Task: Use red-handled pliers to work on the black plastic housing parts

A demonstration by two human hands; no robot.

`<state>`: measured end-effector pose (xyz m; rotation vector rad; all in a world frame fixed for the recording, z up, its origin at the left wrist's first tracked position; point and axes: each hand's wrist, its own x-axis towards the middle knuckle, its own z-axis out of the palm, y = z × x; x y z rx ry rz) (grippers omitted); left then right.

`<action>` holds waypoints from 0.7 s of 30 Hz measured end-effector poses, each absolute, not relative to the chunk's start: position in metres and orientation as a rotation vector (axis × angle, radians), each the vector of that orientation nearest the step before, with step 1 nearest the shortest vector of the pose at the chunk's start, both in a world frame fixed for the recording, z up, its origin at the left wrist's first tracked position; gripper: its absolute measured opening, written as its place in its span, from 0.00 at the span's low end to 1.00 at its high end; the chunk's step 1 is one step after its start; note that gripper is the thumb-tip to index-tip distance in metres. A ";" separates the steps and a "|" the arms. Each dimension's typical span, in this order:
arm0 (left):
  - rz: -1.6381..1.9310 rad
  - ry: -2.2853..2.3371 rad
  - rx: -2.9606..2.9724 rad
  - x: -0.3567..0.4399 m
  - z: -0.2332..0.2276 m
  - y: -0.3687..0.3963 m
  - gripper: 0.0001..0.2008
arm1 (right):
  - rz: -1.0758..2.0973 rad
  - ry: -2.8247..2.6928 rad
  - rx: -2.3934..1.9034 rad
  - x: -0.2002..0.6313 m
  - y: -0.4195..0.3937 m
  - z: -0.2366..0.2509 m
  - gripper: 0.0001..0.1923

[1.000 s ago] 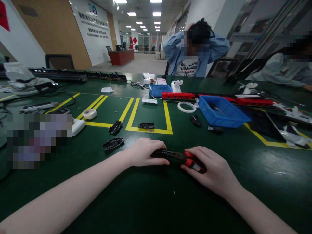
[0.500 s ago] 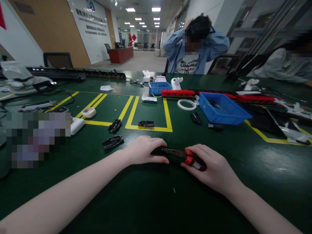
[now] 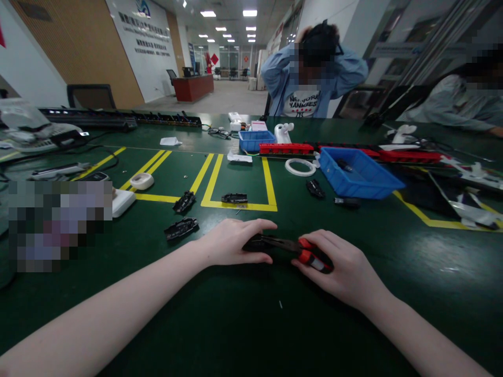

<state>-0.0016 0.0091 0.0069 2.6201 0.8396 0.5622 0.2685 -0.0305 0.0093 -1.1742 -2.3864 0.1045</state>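
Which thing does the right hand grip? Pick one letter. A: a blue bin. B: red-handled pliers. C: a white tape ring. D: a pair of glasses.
B: the right hand is closed around the red handles of the pliers, whose dark nose reaches to a black part under the left hand on the green table.

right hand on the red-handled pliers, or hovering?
Touching. Head view shows the right hand wrapped around the red-handled pliers, fingers lying over the handles.
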 end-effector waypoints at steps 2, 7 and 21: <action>0.593 0.818 2.631 -0.002 0.005 0.009 0.29 | 0.108 -2.375 -1.180 0.269 -0.030 0.009 0.12; 0.706 0.724 2.737 -0.002 0.001 0.011 0.22 | 0.148 -2.364 -1.203 0.270 -0.029 0.008 0.12; 0.770 0.698 2.844 0.000 -0.001 0.013 0.17 | 0.150 -2.312 -1.230 0.268 -0.030 0.009 0.13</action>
